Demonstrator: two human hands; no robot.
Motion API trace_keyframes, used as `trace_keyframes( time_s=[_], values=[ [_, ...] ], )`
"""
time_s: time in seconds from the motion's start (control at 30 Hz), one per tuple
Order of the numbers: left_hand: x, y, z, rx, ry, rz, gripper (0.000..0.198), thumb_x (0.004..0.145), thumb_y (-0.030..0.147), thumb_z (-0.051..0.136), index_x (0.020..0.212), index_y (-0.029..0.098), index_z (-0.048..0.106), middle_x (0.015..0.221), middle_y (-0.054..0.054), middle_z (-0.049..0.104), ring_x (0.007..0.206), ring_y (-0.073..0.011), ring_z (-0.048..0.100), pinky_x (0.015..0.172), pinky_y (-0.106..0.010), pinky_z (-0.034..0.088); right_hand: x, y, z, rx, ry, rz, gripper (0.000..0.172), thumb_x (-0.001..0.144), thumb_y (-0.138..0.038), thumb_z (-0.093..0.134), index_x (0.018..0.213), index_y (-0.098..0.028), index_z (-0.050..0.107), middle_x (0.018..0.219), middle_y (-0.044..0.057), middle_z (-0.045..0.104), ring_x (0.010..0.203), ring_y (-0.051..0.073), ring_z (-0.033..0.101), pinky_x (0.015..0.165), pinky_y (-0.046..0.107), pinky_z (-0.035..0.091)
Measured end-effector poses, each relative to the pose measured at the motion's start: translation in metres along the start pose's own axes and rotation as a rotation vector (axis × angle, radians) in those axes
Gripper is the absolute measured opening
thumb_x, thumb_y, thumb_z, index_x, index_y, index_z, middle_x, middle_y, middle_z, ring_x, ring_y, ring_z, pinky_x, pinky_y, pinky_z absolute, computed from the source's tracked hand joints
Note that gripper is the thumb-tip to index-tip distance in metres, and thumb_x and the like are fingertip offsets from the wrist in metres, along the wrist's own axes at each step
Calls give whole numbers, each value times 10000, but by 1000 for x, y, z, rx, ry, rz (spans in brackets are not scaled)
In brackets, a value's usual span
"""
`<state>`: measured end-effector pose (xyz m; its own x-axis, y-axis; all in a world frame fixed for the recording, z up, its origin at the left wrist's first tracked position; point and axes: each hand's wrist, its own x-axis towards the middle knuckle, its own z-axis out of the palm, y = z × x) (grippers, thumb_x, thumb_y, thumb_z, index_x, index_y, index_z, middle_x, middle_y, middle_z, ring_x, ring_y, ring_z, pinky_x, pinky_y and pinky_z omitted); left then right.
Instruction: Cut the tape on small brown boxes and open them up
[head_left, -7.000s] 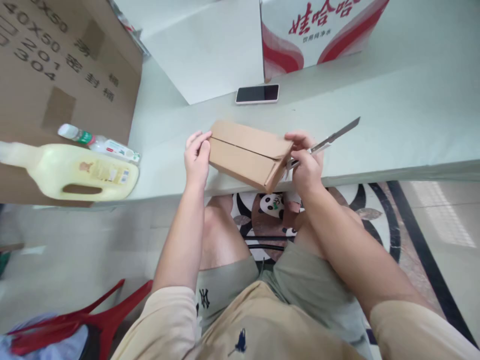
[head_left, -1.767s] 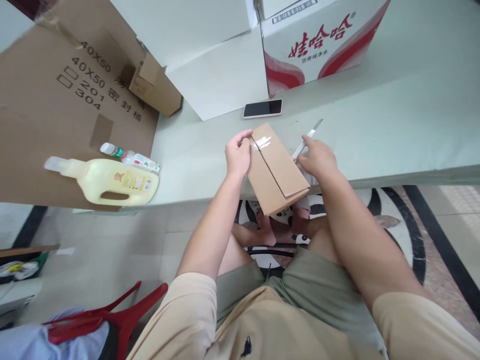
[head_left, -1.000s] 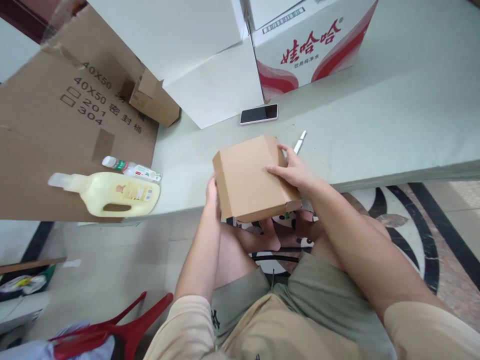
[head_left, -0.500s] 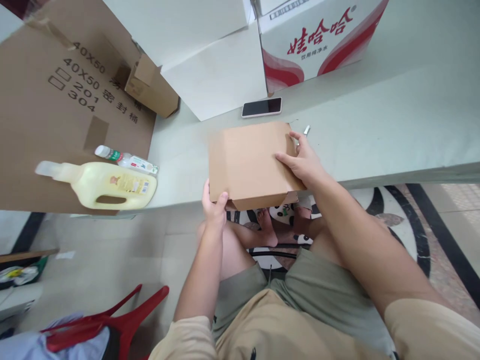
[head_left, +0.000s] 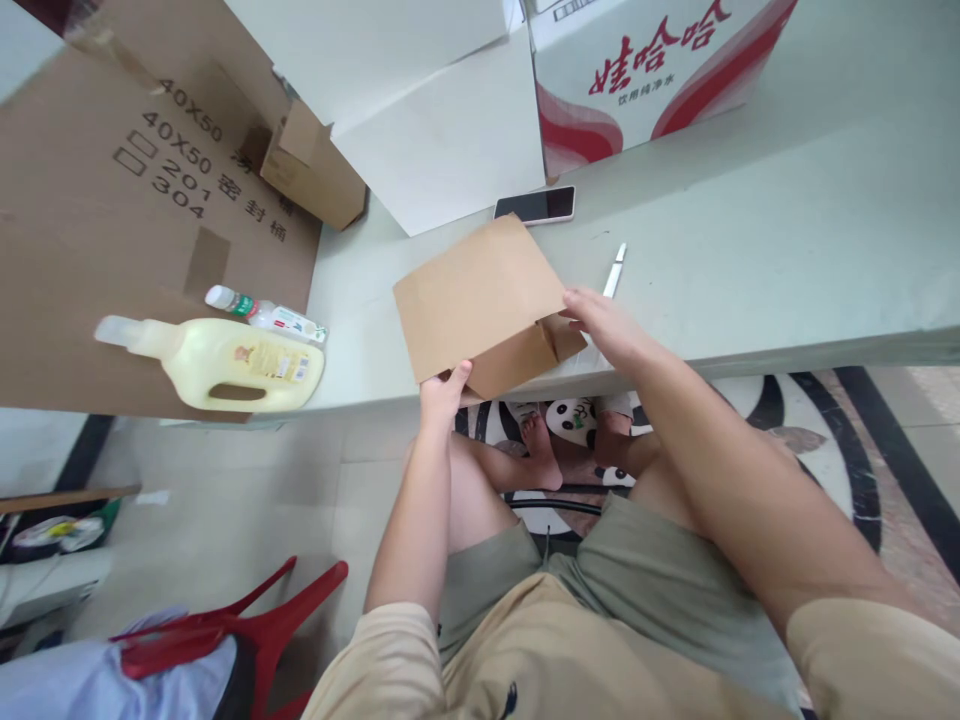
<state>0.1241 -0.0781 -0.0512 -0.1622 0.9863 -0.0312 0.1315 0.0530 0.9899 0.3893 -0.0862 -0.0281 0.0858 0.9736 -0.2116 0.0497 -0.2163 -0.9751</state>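
Observation:
I hold a small flat brown cardboard box (head_left: 480,300) over the near edge of the pale green table (head_left: 750,260), its plain broad face turned up and tilted. My left hand (head_left: 444,388) pinches the box's near left corner from below. My right hand (head_left: 609,325) grips the box's right end at a folded flap, fingers curled on it. A utility knife (head_left: 613,272) lies on the table just beyond my right hand, apart from it.
A phone (head_left: 535,204) lies face up behind the box. A red-and-white printed carton (head_left: 645,80) and white boxes (head_left: 442,150) stand at the back. At left a yellow jug (head_left: 225,362) and a small bottle (head_left: 259,312) lie against a large brown carton (head_left: 112,220). Red chair (head_left: 225,630) below left.
My right hand set the knife down on the table. The box was flipped from seam-up to plain face up, and my left hand shifted from its far end to its near corner.

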Motion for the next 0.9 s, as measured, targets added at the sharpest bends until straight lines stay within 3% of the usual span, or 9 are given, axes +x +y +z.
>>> trace_keyframes(
  time_s=[0.1, 0.2, 0.27, 0.4, 0.47, 0.6, 0.9],
  values=[
    [7, -4, -4, -6, -2, -37, 745, 500, 678, 910, 1012, 161, 752, 1123, -168, 777, 1300, -344, 640, 1197, -450, 443, -9, 0, 2, -79, -123, -106, 690, 839, -547, 677, 1443, -267, 494, 1512, 108, 568, 1390, 321, 547, 1160, 547, 455],
    [10, -6, -7, -69, -8, -27, 772, 468, 682, 918, 1007, 155, 754, 1104, -175, 778, 1302, -346, 639, 1170, -449, 478, -10, 2, 2, -77, -181, -170, 820, 800, -485, 725, 1524, -284, 398, 1503, 102, 573, 1372, 320, 562, 1141, 553, 472],
    [8, -5, -8, -98, -15, -23, 795, 450, 697, 915, 1012, 159, 752, 1108, -171, 778, 1282, -348, 653, 1146, -458, 503, -9, 3, 2, -98, -192, -199, 792, 764, -458, 753, 1479, -281, 463, 1433, 98, 624, 1315, 321, 601, 1094, 542, 513],
    [3, 1, -7, -89, -79, -24, 744, 488, 676, 917, 1006, 168, 753, 1133, -161, 775, 1289, -343, 650, 1156, -461, 496, -11, -1, 5, -194, -214, -168, 518, 722, -468, 775, 1156, -204, 674, 1167, 122, 732, 1118, 335, 687, 957, 524, 581],
    [2, 4, -5, -62, -90, -21, 720, 507, 675, 911, 998, 172, 756, 1144, -162, 773, 1319, -345, 629, 1185, -468, 468, -12, -3, 8, -203, -177, -169, 507, 712, -457, 781, 1132, -194, 675, 1194, 132, 728, 1142, 335, 683, 987, 514, 567],
    [4, 11, 2, 7, -78, -10, 712, 556, 692, 880, 1028, 175, 752, 1173, -166, 767, 1330, -342, 621, 1217, -473, 427, -9, -5, 10, -241, -34, -167, 650, 704, -422, 784, 1291, -209, 603, 1362, 149, 668, 1299, 354, 610, 1103, 533, 489],
    [15, 18, 18, -38, -65, -24, 785, 539, 619, 923, 1130, 149, 707, 1182, -191, 760, 1300, -310, 644, 1161, -429, 471, -4, -2, 9, -277, 77, -123, 665, 723, -437, 759, 1319, -201, 583, 1380, 155, 648, 1299, 357, 601, 1096, 542, 484]
  ],
)
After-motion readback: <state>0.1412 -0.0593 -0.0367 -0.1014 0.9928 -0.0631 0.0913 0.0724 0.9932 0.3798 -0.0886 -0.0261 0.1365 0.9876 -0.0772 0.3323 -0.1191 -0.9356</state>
